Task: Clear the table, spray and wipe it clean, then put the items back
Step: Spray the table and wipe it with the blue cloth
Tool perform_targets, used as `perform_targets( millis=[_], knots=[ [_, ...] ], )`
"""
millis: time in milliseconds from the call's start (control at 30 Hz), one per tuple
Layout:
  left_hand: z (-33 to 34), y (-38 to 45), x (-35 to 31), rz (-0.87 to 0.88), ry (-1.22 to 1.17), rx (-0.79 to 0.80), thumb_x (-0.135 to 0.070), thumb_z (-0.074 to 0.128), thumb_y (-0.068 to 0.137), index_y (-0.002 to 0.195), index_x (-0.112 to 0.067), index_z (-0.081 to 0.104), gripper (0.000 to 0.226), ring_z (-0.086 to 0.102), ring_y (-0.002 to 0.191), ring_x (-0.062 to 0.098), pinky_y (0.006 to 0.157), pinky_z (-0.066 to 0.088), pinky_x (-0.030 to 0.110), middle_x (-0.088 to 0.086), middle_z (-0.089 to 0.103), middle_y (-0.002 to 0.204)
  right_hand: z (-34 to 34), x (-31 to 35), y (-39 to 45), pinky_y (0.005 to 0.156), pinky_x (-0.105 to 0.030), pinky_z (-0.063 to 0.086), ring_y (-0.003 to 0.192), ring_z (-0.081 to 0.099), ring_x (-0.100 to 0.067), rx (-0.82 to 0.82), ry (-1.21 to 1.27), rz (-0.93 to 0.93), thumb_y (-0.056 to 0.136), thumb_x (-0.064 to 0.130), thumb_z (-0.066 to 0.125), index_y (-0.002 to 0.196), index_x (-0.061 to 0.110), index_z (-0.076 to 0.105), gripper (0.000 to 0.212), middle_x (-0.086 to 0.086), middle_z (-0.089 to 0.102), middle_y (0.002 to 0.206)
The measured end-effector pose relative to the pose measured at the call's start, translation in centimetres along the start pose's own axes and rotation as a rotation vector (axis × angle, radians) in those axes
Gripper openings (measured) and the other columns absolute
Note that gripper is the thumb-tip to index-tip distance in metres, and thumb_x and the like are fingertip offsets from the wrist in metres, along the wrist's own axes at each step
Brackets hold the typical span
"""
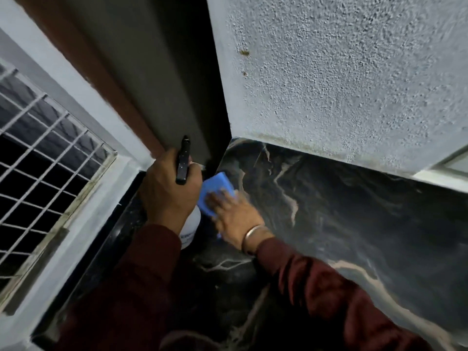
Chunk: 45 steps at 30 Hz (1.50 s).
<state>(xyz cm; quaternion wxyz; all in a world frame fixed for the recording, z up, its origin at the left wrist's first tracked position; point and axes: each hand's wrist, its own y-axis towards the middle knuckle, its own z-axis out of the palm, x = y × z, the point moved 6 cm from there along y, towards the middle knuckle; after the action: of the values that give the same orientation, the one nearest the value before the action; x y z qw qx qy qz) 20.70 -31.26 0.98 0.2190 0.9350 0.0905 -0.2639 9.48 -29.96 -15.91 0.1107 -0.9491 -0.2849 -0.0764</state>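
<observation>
Fingers of my right hand lie nearly straight and spread, pressing a blue cloth flat on the tabletop, near its far corner at about 11 o'clock from my wrist. My left hand is curled tight round the neck of a spray bottle, held upright just at 9 o'clock of the cloth; its black trigger head juts above my knuckles and its rounded white body shows below. The tabletop is glossy black marble with pale veins. A rough, pebbled white wall stands behind it, and a thin metal bangle rings my right wrist.
</observation>
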Motion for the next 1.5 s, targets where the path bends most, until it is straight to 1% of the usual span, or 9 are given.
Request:
perform_targets(
  millis=[167,267,533,667,800,900,1133,1300,1500],
  knots=[
    [-2.1,-1.0,0.5,0.014,-0.041,-0.021,-0.04,0.049,0.082,0.087,-0.014,0.064,0.03,0.061,0.08,0.037,0.063,0.045,0.037,0.011,0.068,0.08,-2.2,-10.8,-1.8,0.116,-0.047,0.014,0.146,0.019,-0.025,-0.145,0.016,0.463,0.097,0.039,0.02,0.151,0.022,0.022,0.056,-0.001,0.021,0.158],
    [-3.1,-2.2,1.6,0.023,-0.042,0.001,-0.042,0.047,0.082,0.081,-0.016,0.058,0.028,0.06,0.077,0.035,0.061,0.04,0.034,0.009,0.066,0.078,-2.2,-9.5,-2.2,0.117,-0.047,0.01,0.146,0.012,-0.029,-0.154,0.044,0.579,0.098,0.036,0.027,0.151,0.018,0.019,0.056,-0.005,0.016,0.159],
    [-8.0,-5.4,5.5,0.007,-0.012,-0.007,-0.038,0.049,0.081,0.08,-0.017,0.057,0.023,0.06,0.082,0.039,0.061,0.031,0.032,0.012,0.067,0.081,4.5,14.7,-6.8,0.116,-0.046,0.022,0.141,0.03,-0.03,-0.041,0.026,0.039,0.092,0.041,0.028,0.146,0.019,0.036,0.058,-0.004,0.036,0.152],
    [-10.7,-7.1,7.9,0.044,-0.014,0.004,-0.038,0.047,0.081,0.084,-0.018,0.059,0.023,0.06,0.079,0.036,0.063,0.03,0.03,0.007,0.066,0.079,6.6,18.8,-13.2,0.114,-0.043,0.02,0.142,0.031,-0.023,0.023,-0.026,-0.22,0.09,0.041,0.041,0.147,0.024,0.031,0.061,0.001,0.033,0.154],
    [-12.4,-9.0,10.0,0.051,-0.013,0.002,-0.032,0.051,0.081,0.094,-0.014,0.065,0.026,0.06,0.082,0.035,0.064,0.029,0.029,0.008,0.068,0.084,4.2,12.0,-9.4,0.108,-0.049,0.034,0.136,0.041,-0.029,-0.062,-0.05,0.127,0.091,0.037,0.029,0.144,0.019,0.038,0.058,-0.003,0.042,0.149],
    [-13.7,-10.3,11.9,0.026,-0.026,0.008,-0.033,0.05,0.081,0.096,-0.015,0.066,0.028,0.061,0.081,0.031,0.065,0.03,0.027,0.006,0.069,0.084,3.2,10.9,-6.8,0.115,-0.049,0.02,0.144,0.023,-0.031,-0.042,0.007,0.396,0.093,0.04,0.018,0.149,0.017,0.026,0.061,-0.006,0.026,0.156],
    [-15.3,-12.1,14.3,0.005,-0.051,0.025,-0.033,0.05,0.081,0.073,-0.022,0.047,0.014,0.056,0.072,0.032,0.061,0.026,0.029,0.005,0.061,0.072,8.5,27.3,-13.5,0.112,-0.047,0.031,0.139,0.034,-0.031,-0.003,-0.009,-0.057,0.089,0.039,0.035,0.145,0.019,0.037,0.059,-0.004,0.037,0.151],
    [-14.8,-12.8,14.7,0.011,-0.048,0.052,-0.035,0.048,0.082,0.074,-0.014,0.052,0.023,0.056,0.07,0.031,0.06,0.03,0.031,0.006,0.061,0.07,10.5,27.6,-19.3,0.116,-0.04,0.022,0.143,0.028,-0.019,-0.006,-0.095,-0.314,0.091,0.036,0.043,0.149,0.025,0.027,0.06,0.005,0.03,0.155],
    [-14.2,-13.1,14.0,0.049,-0.068,0.064,-0.032,0.051,0.081,0.079,-0.012,0.058,0.021,0.057,0.076,0.038,0.059,0.033,0.034,0.011,0.064,0.076,6.3,15.2,-16.9,0.11,-0.045,0.033,0.136,0.041,-0.021,-0.099,-0.03,0.113,0.095,0.035,0.032,0.145,0.017,0.035,0.054,-0.001,0.04,0.15]
  ],
)
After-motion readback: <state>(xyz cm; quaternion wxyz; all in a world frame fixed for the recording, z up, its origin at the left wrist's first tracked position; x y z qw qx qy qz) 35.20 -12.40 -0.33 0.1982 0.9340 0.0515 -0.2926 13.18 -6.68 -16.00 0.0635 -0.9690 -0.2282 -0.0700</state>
